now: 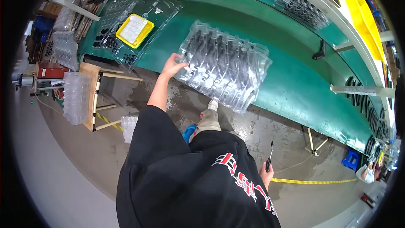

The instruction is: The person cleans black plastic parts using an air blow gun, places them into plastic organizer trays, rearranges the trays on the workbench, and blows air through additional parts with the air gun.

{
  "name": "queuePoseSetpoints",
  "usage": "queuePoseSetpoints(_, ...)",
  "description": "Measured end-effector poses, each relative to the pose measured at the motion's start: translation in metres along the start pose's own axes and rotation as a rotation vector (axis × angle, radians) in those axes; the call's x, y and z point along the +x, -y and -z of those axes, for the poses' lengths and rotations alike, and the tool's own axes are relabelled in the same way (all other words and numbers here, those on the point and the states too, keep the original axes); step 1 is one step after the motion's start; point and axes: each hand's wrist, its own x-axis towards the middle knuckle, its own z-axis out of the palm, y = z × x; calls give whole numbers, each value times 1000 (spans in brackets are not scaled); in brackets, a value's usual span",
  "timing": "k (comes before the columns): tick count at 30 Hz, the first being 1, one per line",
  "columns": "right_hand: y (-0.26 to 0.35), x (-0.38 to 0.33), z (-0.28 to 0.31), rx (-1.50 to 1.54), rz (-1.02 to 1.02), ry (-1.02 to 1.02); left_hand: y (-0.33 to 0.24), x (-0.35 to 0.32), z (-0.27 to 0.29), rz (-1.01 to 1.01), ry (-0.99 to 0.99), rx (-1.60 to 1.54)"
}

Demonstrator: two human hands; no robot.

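Note:
A clear moulded plastic tray with rows of long dark parts lies on the green workbench, its near side jutting past the front edge. At its left end, my left hand curls its thumb and fingers round the rim. Low by my right side, my right hand is closed on the black handle of a screwdriver, whose thin shaft points away from me. Much of that hand is hidden behind my shirt.
A yellow tray with white pieces sits at the bench's left, beside small black parts. Further plastic trays lie under the shelf frame. A wooden stand is left; a blue stool stands right.

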Motion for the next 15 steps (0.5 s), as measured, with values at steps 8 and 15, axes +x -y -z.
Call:
queuePoseSetpoints(8, 17, -35, -11, -49, -131, -31, -6, 22, -9, -94, 172, -184)
queuePoseSetpoints(15, -4, -24, -30, -25, -102, -41, -1, 34, -63, -139, 331, -145)
